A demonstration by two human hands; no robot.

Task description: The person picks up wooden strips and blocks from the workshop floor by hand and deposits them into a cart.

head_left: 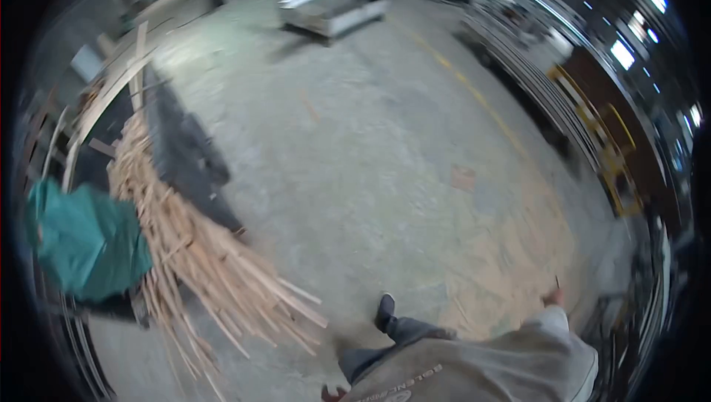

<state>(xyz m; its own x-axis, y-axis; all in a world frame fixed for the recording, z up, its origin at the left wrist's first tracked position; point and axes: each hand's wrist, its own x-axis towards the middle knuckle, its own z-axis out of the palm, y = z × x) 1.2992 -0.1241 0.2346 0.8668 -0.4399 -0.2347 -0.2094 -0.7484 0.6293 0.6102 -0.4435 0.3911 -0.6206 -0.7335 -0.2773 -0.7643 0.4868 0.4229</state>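
My right hand [554, 297] is out to the right of my body, closed, with a thin dark object [558, 282] sticking up from it; its kind is too small to make out. My left hand [333, 394] shows at the bottom edge, dark, blurred and partly cut off, so its grip is unclear. It is low beside my leg, nearest to the floor and the ends of the long wood strips [222, 258]. One dark shoe [384, 312] stands on the grey floor [333, 158] in front of my grey top.
At left, the wood strips spill from a dark container [181, 143] beside a green cover [89, 243]. A low metal-framed cart [333, 21] stands ahead. Long metal racking [518, 69] and a yellow frame [611, 158] line the right. Sawdust [511, 261] covers floor nearby.
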